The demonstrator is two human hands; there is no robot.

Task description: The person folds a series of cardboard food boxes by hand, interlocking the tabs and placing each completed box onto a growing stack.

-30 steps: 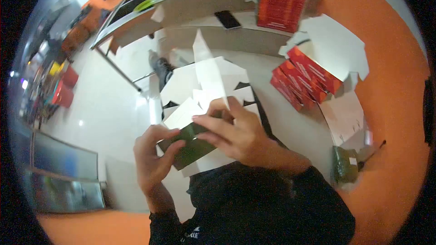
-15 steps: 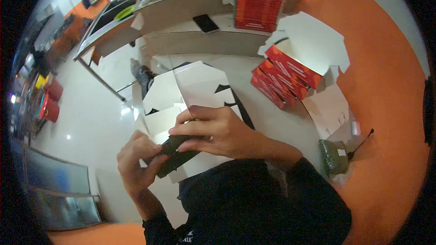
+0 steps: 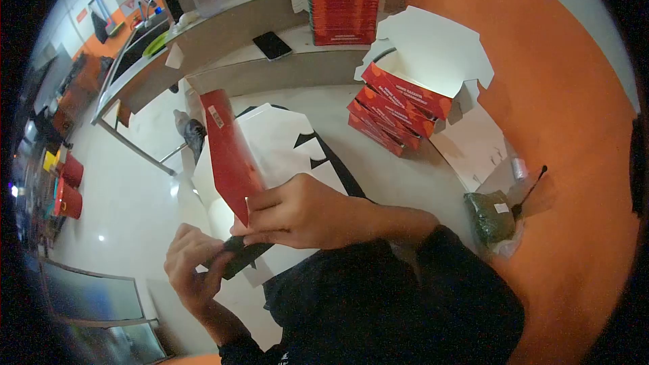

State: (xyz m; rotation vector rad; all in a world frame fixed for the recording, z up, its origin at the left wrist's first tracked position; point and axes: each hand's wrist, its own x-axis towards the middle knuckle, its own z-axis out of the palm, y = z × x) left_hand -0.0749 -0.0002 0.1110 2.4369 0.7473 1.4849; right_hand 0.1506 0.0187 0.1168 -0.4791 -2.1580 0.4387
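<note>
A partly folded cardboard box lies over my lap, its white inside [image 3: 277, 136] facing up, with slots cut at the right edge. One red printed side panel [image 3: 230, 155] of it stands raised, a small label near its top. Along the near side runs a dark green-black panel [image 3: 249, 258]. My left hand [image 3: 193, 267] is closed, pinching the left end of that dark panel. With bent fingers my right hand [image 3: 304, 215] grips the box where the red panel's lower end meets the dark panel. The fingertips are partly hidden by the card.
Several folded red boxes [image 3: 399, 105] are stacked at right, the top one with its white lid up. A tall stack of red card [image 3: 345, 3] stands behind, near a phone [image 3: 272, 46] on a ledge. A green-filled plastic bag [image 3: 490, 220] lies on the orange floor.
The red side panel of the box has swung up into view. Both hands appear lower and further left, and the whole view has shifted.
</note>
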